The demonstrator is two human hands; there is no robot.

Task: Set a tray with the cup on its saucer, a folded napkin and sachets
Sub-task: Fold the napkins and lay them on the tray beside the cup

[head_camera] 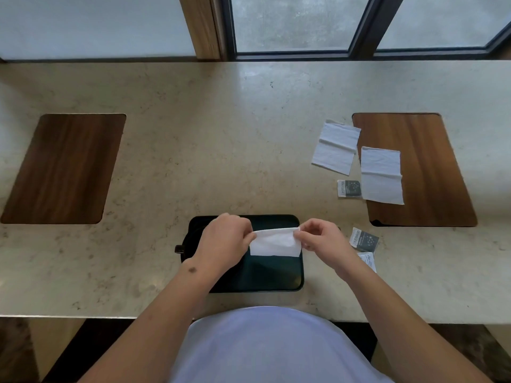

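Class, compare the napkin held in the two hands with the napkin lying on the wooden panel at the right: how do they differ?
The held napkin is pinched at its top corners by the left hand and the right hand above the black tray; the panel napkin lies untouched. The held napkin is folded into a short wide band; the panel napkin is opened taller, showing a crease across it. Both are white.

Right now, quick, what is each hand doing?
Left hand: pinches the left end of the white napkin above the tray.
Right hand: pinches the napkin's right end.
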